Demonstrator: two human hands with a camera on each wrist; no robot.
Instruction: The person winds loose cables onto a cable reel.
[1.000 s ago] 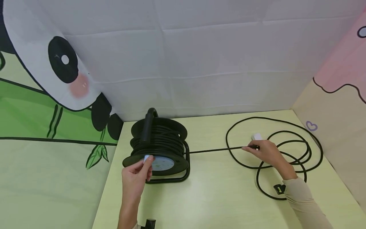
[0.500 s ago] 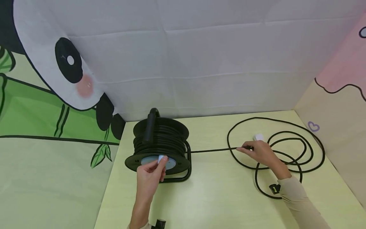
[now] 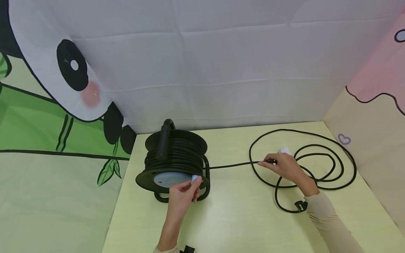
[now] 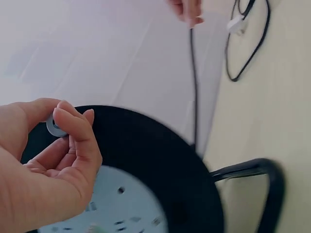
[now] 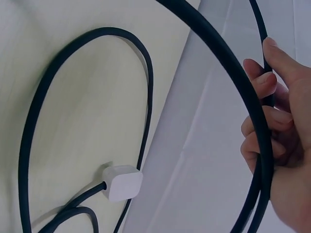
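A black cable reel (image 3: 177, 149) stands on the left of the table, wound with black cable. Its front flange carries a pale blue disc (image 3: 167, 179). At the right part of that flange, my left hand (image 3: 181, 197) pinches a small light-blue knob (image 3: 194, 178) between thumb and fingers; the left wrist view shows the knob's round grey end (image 4: 54, 126). A length of cable (image 3: 231, 165) runs nearly straight from the reel to my right hand (image 3: 284, 168). The right fingers curl round the cable, as the right wrist view shows too.
Loose cable loops (image 3: 335, 186) lie on the table's right side, around and beyond my right hand. A white plug (image 5: 122, 183) at the cable's end lies among them. The reel's tube frame (image 4: 265, 170) juts out low beside the flange. A white cloth (image 3: 221, 70) hangs behind the table.
My left hand has carried the knob rightward across the reel's front, and the flange has turned with it. My right hand has shifted slightly left with the cable; the nearest loop has shrunk.
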